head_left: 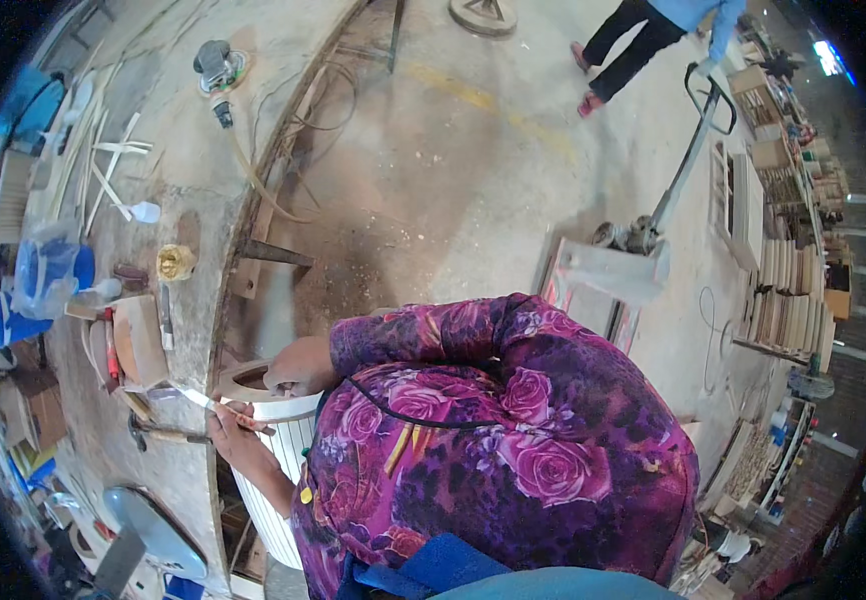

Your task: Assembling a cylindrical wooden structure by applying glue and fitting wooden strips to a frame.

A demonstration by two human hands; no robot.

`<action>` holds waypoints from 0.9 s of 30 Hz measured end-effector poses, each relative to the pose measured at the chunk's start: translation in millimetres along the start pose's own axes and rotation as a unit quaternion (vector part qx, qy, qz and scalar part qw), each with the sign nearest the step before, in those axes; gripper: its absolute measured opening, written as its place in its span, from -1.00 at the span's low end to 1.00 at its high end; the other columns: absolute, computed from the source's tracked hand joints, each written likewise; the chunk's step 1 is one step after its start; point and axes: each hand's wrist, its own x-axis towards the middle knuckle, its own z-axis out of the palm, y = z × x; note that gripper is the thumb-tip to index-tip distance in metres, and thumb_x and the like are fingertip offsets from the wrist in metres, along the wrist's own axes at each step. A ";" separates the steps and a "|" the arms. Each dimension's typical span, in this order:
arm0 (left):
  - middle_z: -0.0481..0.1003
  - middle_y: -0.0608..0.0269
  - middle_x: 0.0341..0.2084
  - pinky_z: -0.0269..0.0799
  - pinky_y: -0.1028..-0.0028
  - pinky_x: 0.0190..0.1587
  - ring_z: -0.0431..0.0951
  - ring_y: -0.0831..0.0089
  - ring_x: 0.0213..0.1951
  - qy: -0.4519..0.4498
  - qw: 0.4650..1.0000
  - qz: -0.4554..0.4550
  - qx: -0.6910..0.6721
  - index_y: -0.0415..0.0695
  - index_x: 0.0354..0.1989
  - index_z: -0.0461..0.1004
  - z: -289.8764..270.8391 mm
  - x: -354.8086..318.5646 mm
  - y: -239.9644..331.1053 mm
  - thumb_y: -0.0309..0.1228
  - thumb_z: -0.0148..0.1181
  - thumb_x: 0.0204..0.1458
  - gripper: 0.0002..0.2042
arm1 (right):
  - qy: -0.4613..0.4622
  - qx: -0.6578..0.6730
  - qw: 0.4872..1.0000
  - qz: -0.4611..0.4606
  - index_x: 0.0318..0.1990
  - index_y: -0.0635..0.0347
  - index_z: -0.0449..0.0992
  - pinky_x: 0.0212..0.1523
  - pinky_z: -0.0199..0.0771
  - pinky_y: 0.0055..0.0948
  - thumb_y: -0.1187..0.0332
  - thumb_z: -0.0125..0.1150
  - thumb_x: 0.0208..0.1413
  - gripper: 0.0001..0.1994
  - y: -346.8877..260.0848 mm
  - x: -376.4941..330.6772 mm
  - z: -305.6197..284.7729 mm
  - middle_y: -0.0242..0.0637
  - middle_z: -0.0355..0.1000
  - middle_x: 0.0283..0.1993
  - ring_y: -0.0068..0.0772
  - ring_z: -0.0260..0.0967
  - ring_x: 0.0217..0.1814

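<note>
A white ribbed drum-like piece (pixel 271 510) leans between my body and the workbench, with a wooden ring rim (pixel 238 383) and a smooth white band (pixel 291 408) at its top. Over that rim my right hand (pixel 298 367) is closed, fingers curled; what they hold, if anything, is hidden. Beside the band, at the bench edge, my left hand (pixel 241 435) pinches a thin white strip (pixel 196 397) that juts over the bench. A hammer (pixel 168 433) lies just left of this hand. My purple floral sleeve (pixel 423 335) crosses above the drum.
On the workbench (pixel 153 330) sit a wooden block (pixel 139 340), a yellow tape roll (pixel 175 262), a corded sander (pixel 218 65) and thin wood strips (pixel 113 160). A person (pixel 638 40) stands by a pallet jack (pixel 633 250) at far right. Stacked boards (pixel 788 300) line the right side.
</note>
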 end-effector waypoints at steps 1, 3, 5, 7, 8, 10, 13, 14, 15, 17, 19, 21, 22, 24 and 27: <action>0.46 0.32 -0.43 0.45 0.55 -0.30 0.42 0.63 -0.41 -0.003 1.000 0.017 0.020 -0.20 0.20 0.34 4.3 1.5 5.7 -0.33 0.02 0.38 -0.69 | -0.002 -0.007 1.000 0.009 -0.23 0.17 0.51 -0.14 0.44 -0.02 0.23 0.19 0.08 -0.78 0.2 1.1 -3.0 -0.02 0.50 -0.23 0.10 0.48 -0.13; 0.45 0.33 -0.45 0.38 0.59 -0.34 0.39 0.67 -0.43 -0.009 0.996 0.041 0.079 -0.21 0.19 0.35 12.5 -5.9 11.2 -0.36 -0.01 0.38 -0.70 | 0.010 -0.019 1.000 0.005 -0.22 0.15 0.51 -0.15 0.44 -0.02 0.24 0.18 0.08 -0.79 1.7 -3.9 -2.5 -0.03 0.50 -0.25 0.10 0.48 -0.15; 0.45 0.34 -0.45 0.28 0.63 -0.39 0.35 0.69 -0.45 -0.024 0.986 0.065 0.151 -0.21 0.18 0.36 17.8 -14.5 17.3 -0.41 -0.04 0.38 -0.72 | 0.041 -0.031 0.998 -0.021 -0.21 0.14 0.52 -0.16 0.44 -0.01 0.24 0.18 0.07 -0.79 0.6 -1.9 -2.1 -0.04 0.50 -0.26 0.11 0.48 -0.17; 0.47 0.34 -0.44 0.17 0.65 -0.43 0.30 0.71 -0.47 -0.027 0.976 0.027 0.216 -0.26 0.19 0.39 13.0 -18.1 33.4 -0.35 0.01 0.33 -0.66 | 0.047 -0.039 0.998 -0.027 -0.19 0.13 0.52 -0.13 0.45 -0.02 0.22 0.19 0.09 -0.78 -1.7 13.2 -6.1 -0.04 0.50 -0.25 0.10 0.49 -0.14; 0.54 0.22 -0.32 0.33 0.55 -0.32 0.45 0.56 -0.36 0.012 0.973 0.035 0.229 -0.31 0.20 0.38 15.0 -28.3 27.0 -0.28 0.04 0.31 -0.59 | 0.039 -0.038 0.998 -0.021 -0.17 0.13 0.52 -0.12 0.46 -0.02 0.22 0.19 0.10 -0.78 -0.7 8.2 -5.0 -0.03 0.50 -0.23 0.10 0.49 -0.13; 0.53 -0.02 -0.03 0.42 0.32 0.09 0.52 0.25 0.00 -0.038 0.934 0.098 0.341 -0.36 0.22 0.36 11.8 -23.4 16.5 -0.29 0.04 0.29 -0.56 | 0.021 -0.026 0.999 -0.026 -0.11 0.15 0.53 -0.10 0.49 -0.04 0.21 0.24 0.08 -0.72 -2.0 7.9 2.9 -0.02 0.52 -0.18 0.10 0.51 -0.11; 0.61 0.02 -0.11 0.48 0.29 0.04 0.61 0.18 -0.08 -0.035 0.981 0.089 0.171 -0.27 0.15 0.44 6.2 -50.7 -8.3 -0.39 0.06 0.25 -0.65 | -0.028 0.011 0.998 -0.061 0.07 0.15 0.53 -0.04 0.53 -0.06 0.17 0.30 0.08 -0.58 -6.3 -0.5 3.1 0.00 0.54 -0.10 0.09 0.52 -0.06; 0.61 -0.03 -0.09 0.51 0.28 -0.02 0.63 0.22 -0.06 -0.066 0.966 0.064 0.240 -0.25 0.16 0.45 0.2 -54.8 -11.7 -0.39 0.12 0.22 -0.64 | -0.090 -0.009 0.994 -0.058 0.10 0.11 0.51 0.01 0.52 -0.09 0.16 0.29 0.09 -0.57 -8.3 1.3 -1.4 0.01 0.52 -0.04 0.08 0.51 -0.02; 0.60 0.15 -0.25 0.52 0.33 -0.07 0.60 0.35 -0.17 -0.001 0.949 0.167 0.267 -0.26 0.05 0.48 7.2 -57.3 -16.1 -0.39 0.13 0.23 -0.72 | -0.084 -0.042 0.995 -0.028 0.13 0.06 0.49 0.05 0.51 -0.13 0.23 0.28 0.11 -0.58 -13.8 2.5 2.9 0.02 0.50 0.02 0.07 0.51 0.02; 0.63 0.12 -0.29 0.55 0.34 -0.15 0.64 0.35 -0.25 0.005 0.949 0.162 0.270 -0.22 0.05 0.49 4.1 -75.7 -14.5 -0.35 0.15 0.27 -0.73 | -0.156 -0.020 0.987 -0.017 0.19 0.04 0.44 0.04 0.49 -0.15 0.41 0.25 0.12 -0.56 -18.8 5.7 6.3 0.00 0.50 0.05 0.03 0.50 0.07; 0.63 0.06 -0.26 0.54 0.31 -0.13 0.67 0.26 -0.23 0.030 0.965 0.198 0.170 -0.16 0.05 0.50 -0.5 -93.1 -8.6 -0.37 0.20 0.19 -0.72 | -0.155 -0.037 0.985 -0.063 0.13 0.12 0.45 -0.02 0.50 -0.22 0.38 0.26 0.15 -0.62 -17.1 15.1 23.0 -0.02 0.49 -0.03 0.04 0.52 -0.06; 0.61 0.06 -0.30 0.48 0.21 -0.21 0.63 0.06 -0.28 0.095 0.941 0.221 0.238 -0.14 -0.02 0.51 11.5 -126.7 -7.0 -0.30 0.15 0.23 -0.76 | -0.233 -0.013 0.972 0.026 -0.05 0.30 0.46 -0.09 0.49 -0.26 0.44 0.24 0.19 -0.78 -16.1 -6.7 20.5 -0.04 0.49 -0.17 -0.08 0.53 -0.10; 0.60 0.07 -0.31 0.46 0.19 -0.22 0.61 0.03 -0.27 0.116 0.943 0.207 0.232 -0.12 -0.03 0.51 13.3 -131.4 -1.7 -0.26 0.15 0.23 -0.75 | -0.264 -0.014 0.963 -0.045 -0.07 0.31 0.47 -0.13 0.49 -0.24 0.44 0.23 0.19 -0.79 -13.8 -1.6 19.8 -0.05 0.49 -0.20 -0.07 0.53 -0.13; 0.59 0.07 -0.32 0.45 0.16 -0.22 0.59 0.01 -0.25 0.137 0.952 0.181 0.206 -0.10 -0.04 0.52 8.7 -129.7 -11.8 -0.21 0.15 0.24 -0.74 | -0.314 -0.024 0.947 -0.059 -0.11 0.32 0.48 -0.19 0.49 -0.21 0.42 0.22 0.20 -0.82 3.6 16.9 26.3 -0.05 0.50 -0.23 -0.06 0.53 -0.19; 0.59 0.06 -0.30 0.45 0.17 -0.20 0.59 0.02 -0.22 0.172 0.957 0.157 0.174 -0.10 -0.05 0.53 2.1 -139.7 -10.6 -0.18 0.14 0.25 -0.73 | -0.369 -0.063 0.927 -0.038 -0.15 0.32 0.50 -0.22 0.49 -0.17 0.40 0.20 0.20 -0.84 -8.6 31.4 27.0 -0.06 0.51 -0.23 -0.05 0.53 -0.21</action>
